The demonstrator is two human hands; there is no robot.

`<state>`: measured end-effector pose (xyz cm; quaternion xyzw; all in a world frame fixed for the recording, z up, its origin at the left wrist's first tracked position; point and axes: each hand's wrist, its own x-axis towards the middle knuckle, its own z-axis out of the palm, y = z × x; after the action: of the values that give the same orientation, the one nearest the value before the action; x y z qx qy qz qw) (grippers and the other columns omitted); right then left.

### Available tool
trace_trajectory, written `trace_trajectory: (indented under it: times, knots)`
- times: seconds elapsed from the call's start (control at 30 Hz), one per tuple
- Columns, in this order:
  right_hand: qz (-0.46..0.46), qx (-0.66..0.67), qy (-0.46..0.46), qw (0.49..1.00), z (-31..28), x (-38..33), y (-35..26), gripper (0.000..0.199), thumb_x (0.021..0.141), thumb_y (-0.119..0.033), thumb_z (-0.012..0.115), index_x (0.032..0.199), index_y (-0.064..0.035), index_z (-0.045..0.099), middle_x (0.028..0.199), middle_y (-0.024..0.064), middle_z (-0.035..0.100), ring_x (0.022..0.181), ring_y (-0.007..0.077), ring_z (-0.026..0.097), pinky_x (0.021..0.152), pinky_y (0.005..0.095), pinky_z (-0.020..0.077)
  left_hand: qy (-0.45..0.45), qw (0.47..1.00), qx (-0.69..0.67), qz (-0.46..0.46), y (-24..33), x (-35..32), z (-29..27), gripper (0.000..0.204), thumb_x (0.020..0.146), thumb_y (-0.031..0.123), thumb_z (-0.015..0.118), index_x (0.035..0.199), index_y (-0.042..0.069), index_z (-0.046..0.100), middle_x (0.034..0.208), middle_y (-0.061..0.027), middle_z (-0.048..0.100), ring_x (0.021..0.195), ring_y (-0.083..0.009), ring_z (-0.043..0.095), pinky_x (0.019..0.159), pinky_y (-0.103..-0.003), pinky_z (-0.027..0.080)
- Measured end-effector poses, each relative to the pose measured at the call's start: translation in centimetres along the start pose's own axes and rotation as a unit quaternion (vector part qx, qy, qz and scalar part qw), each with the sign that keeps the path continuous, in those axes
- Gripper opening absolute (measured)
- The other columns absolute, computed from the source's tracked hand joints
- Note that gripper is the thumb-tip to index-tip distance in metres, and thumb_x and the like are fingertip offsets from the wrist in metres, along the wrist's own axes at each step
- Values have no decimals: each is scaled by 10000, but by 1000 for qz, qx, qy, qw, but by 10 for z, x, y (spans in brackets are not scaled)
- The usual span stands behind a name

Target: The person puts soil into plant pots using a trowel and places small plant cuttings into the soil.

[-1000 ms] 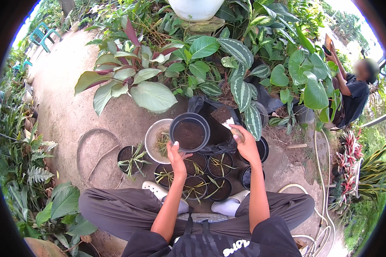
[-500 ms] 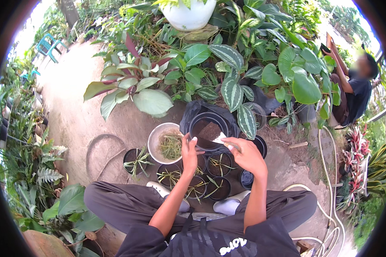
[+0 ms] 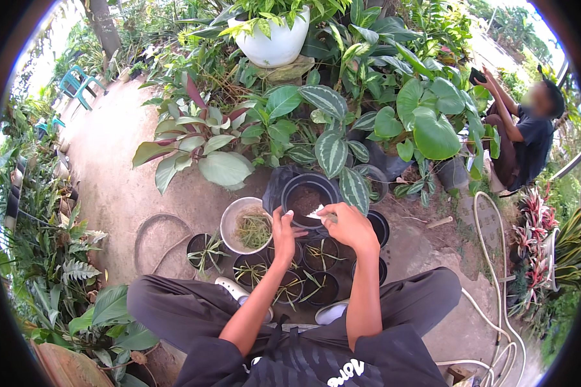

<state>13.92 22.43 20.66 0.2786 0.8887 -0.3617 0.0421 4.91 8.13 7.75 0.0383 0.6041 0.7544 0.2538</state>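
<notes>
The left hand is half open at the near-left rim of the black pot ahead; its grip I cannot tell. The right hand, closed round the trowel, points the blade leftward inside.

Shows black on the pot, dark brown on its soil and white on the trowel blade. Sets yellowish-green cuttings against an off-white bowl, silvery bands against dark-green leaves, white lettering against a black shirt.
</notes>
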Motion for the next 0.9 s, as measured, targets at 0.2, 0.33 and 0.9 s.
trace_trajectory:
  times: [0.2,0.33,0.9]
  knots:
    - [-11,-102,-101,990,-43,32,-17,284,850,-279,745,1113,-175,782,1115,188,739,1116,347,682,984,426,519,-61,994,33,-85,26,4,-12,715,996,463,493,1490,7,248,1310,-296,492,924,-393,704,842,-446,605]
    - [-56,-168,8,984,-60,20,-41,294,828,-287,790,1094,-162,787,1061,170,738,1123,328,660,950,453,516,-55,996,18,-71,47,5,-10,699,1001,473,488,1477,14,258,1306,-297,503,942,-395,699,864,-441,599]
    - [-87,-76,113,987,-14,-21,-37,312,831,-264,792,1091,-98,746,957,165,748,904,366,713,801,443,559,-61,998,11,1,37,15,-46,754,997,417,506,1551,-37,269,1388,-262,484,1043,-315,687,822,-380,585]
